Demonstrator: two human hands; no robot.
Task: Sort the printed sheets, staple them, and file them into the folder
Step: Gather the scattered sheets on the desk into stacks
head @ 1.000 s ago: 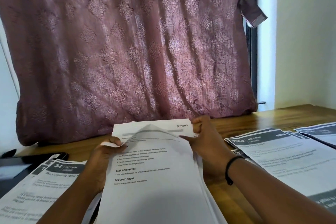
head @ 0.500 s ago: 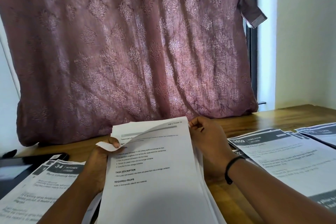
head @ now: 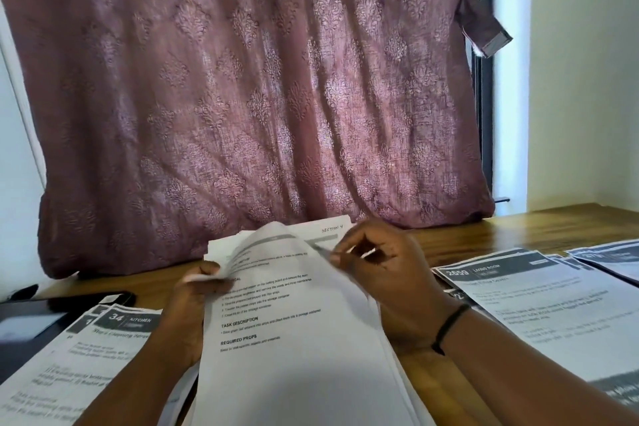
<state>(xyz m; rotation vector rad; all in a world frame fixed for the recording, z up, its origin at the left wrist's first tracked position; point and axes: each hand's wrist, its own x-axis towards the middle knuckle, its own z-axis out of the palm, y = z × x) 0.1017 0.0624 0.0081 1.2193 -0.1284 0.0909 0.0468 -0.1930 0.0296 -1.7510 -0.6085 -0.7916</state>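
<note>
A thick stack of printed white sheets (head: 294,349) stands tilted up in front of me on the wooden table (head: 484,235). My left hand (head: 193,301) grips the stack at its upper left edge, thumb on the curled corners. My right hand (head: 383,270) pinches the top right corner of the front sheet, which bulges up and forward. Behind it a sheet marked "SECTION 4" (head: 332,229) shows. No stapler or folder can be made out.
A pile headed "34 KITCHEN" (head: 79,356) lies at the left, over a dark flat object (head: 31,322). Piles headed "2659 LIVING ROOM" (head: 539,308) and another (head: 615,259) lie at the right. A mauve curtain (head: 259,97) hangs behind the table.
My right hand has moved from the stack's right edge onto the front sheet's top corner and lifted it. The sheet label showing behind has changed to "SECTION 4".
</note>
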